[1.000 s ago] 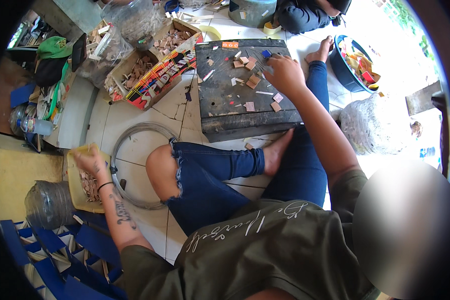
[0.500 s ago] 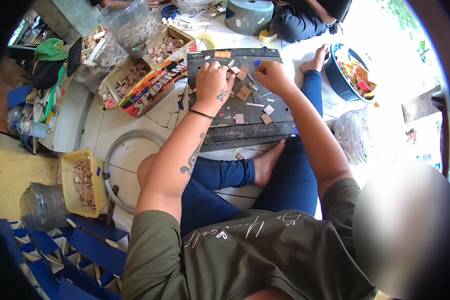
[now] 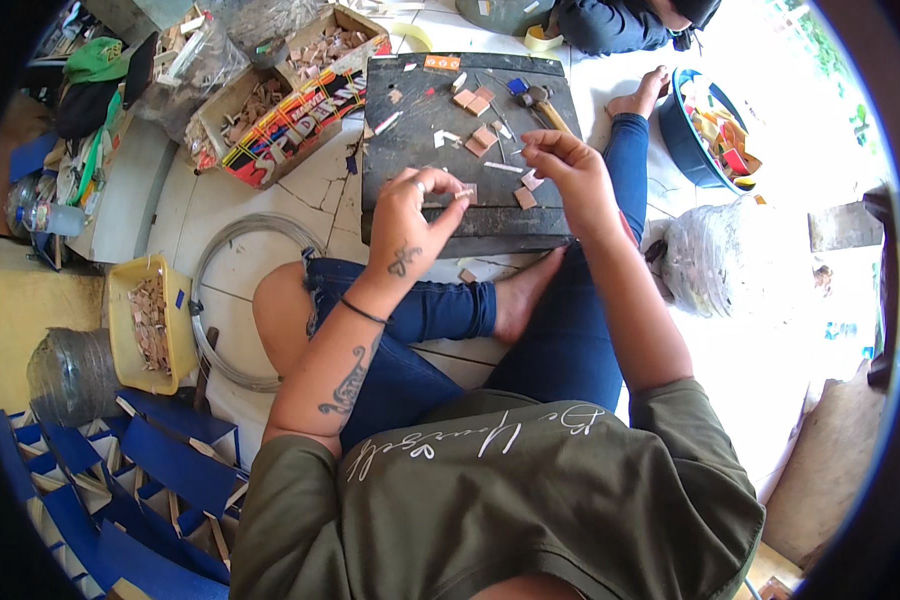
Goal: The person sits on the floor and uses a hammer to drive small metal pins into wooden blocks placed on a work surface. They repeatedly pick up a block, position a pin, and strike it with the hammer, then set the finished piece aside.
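Note:
My left hand (image 3: 410, 215) pinches a small wooden piece (image 3: 466, 194) between thumb and fingers, over the near edge of a low black work block (image 3: 410, 140). To its right, my right hand (image 3: 578, 180) is raised above the block with thumb and fingertips together; whatever they hold is too small to make out. A hammer (image 3: 542, 95) lies on the block beyond the right hand. Small wooden pieces (image 3: 473, 99) are scattered across the block, some paired side by side. White slips (image 3: 502, 167), an orange label (image 3: 442, 62) and a blue scrap (image 3: 517, 86) lie among them.
A printed carton (image 3: 295, 115) of wooden pieces stands at the far left. A yellow basket (image 3: 177, 350), a wire coil (image 3: 205, 300) and blue panelled parts (image 3: 170, 490) are nearer left. At right stand a blue tub (image 3: 685, 145) and a wrapped bundle (image 3: 710, 255). Another person (image 3: 610, 25) sits opposite.
Both hands have drawn back toward me from the middle of the block. The left hand's wooden piece and the hammer now show. The view has tilted slightly downward.

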Demonstrator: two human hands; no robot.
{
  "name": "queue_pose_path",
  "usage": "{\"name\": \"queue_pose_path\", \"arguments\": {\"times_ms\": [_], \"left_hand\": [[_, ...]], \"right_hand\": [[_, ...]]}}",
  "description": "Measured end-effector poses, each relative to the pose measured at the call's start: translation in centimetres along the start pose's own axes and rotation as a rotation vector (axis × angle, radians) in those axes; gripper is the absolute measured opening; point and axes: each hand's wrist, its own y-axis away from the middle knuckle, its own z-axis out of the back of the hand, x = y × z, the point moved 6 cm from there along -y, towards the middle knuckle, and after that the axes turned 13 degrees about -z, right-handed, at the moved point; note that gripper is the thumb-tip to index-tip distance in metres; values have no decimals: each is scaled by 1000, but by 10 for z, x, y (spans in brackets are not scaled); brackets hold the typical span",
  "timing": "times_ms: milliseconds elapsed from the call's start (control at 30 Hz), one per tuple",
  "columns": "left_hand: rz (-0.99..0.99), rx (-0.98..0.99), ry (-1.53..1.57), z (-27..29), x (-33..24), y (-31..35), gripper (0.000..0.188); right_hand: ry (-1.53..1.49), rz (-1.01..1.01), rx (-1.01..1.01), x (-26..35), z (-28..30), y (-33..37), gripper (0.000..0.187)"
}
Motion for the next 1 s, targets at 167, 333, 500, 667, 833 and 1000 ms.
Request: {"name": "queue_pose_path", "arguments": {"times_ms": [167, 333, 500, 667, 833, 1000], "left_hand": [[-70, 14, -110, -4, -13, 17, 14], [-81, 25, -147, -2, -11, 19, 12], [-47, -1, -103, -3, -8, 20, 13], [-6, 22, -108, -2, -5, 21, 12], [-1, 29, -128, -1, -6, 21, 12], [10, 24, -122, -1, -6, 21, 12]], "right_hand": [[613, 393, -129, 1, -32, 35, 22], [579, 328, -129, -1, -32, 40, 19], [377, 266, -73, 5, -38, 42, 13], [470, 343, -76, 14, -54, 48, 12], [553, 396, -109, 18, -62, 50, 11], [596, 430, -100, 21, -64, 51, 10]]}}
